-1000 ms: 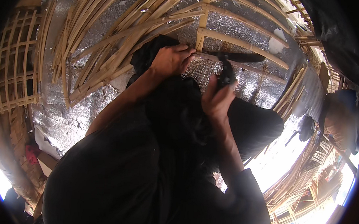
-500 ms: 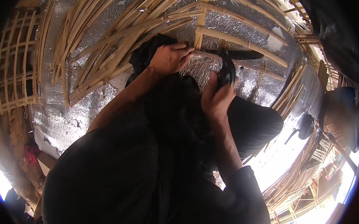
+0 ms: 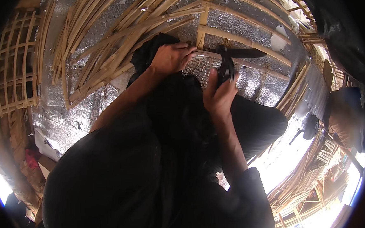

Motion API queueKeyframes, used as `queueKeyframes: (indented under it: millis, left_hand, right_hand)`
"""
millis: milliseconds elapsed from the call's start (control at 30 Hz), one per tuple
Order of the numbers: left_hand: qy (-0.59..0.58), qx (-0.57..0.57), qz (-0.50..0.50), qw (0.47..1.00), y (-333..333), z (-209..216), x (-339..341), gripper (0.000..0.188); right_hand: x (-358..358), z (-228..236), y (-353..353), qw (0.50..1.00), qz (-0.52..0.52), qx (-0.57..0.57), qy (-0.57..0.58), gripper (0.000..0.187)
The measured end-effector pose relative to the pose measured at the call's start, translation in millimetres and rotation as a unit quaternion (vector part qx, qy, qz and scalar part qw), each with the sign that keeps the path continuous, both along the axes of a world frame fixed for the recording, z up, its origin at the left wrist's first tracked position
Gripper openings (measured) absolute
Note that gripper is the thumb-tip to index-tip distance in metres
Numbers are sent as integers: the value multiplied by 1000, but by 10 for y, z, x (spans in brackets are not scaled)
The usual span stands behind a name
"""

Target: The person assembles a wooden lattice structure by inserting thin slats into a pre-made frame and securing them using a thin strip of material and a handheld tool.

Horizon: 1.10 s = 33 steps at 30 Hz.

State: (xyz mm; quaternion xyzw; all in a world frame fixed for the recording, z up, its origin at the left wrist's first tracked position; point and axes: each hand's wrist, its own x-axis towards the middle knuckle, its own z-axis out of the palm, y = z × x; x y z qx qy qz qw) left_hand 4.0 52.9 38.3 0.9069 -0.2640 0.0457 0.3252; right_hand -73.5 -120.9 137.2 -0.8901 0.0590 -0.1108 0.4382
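My left hand [image 3: 171, 59] is closed, with fingertips pinching the end of a thin bamboo strip [image 3: 204, 53] where it meets an upright bamboo slat [image 3: 202, 27]. Whether a nail is also between those fingers is too small to tell. My right hand [image 3: 220, 93] is wrapped round a black hammer [image 3: 225, 68], whose head is above the strip, right of my left fingertips. A dark, flat, blade-like piece [image 3: 251, 54] lies just beyond the hammer. More bamboo crosspieces [image 3: 248, 41] branch rightward from the slat, roughly parallel to one another.
Loose bamboo strips [image 3: 105, 48] lie piled at the left on a silvery foil sheet [image 3: 62, 120]. A bamboo lattice [image 3: 14, 59] stands at the far left. My black-clad knee [image 3: 260, 122] is right of my right hand. More bamboo [image 3: 298, 186] lies at the lower right.
My right hand and the hammer have shifted slightly left and up, bringing the hammer head nearer my left fingertips. My left hand has barely moved.
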Motion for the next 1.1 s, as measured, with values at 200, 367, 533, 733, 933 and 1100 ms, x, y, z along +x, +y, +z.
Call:
queueKeyframes:
  millis: [200,367,533,733,933,1100]
  left_hand:
    - [-8,-21,0,1000,-7,-4,13,22]
    - [-42,-32,-9,999,9,-100,-42,23]
    - [5,-29,4,1000,8,-41,12,24]
    - [47,5,-5,999,-8,87,3,26]
    - [-15,-27,-2,1000,6,-63,-9,28]
    - [12,-49,5,999,-6,-16,8,25]
  right_hand:
    - [51,-156,-55,993,44,-54,91,36]
    - [-12,-518,-68,966,112,-154,178,31]
    - [41,-202,-157,990,63,-43,116,34]
    - [-98,-121,-160,997,42,3,64,33]
    - [-40,-454,-192,982,66,-130,122,35]
    - [-7,-528,-125,974,96,-114,171,32]
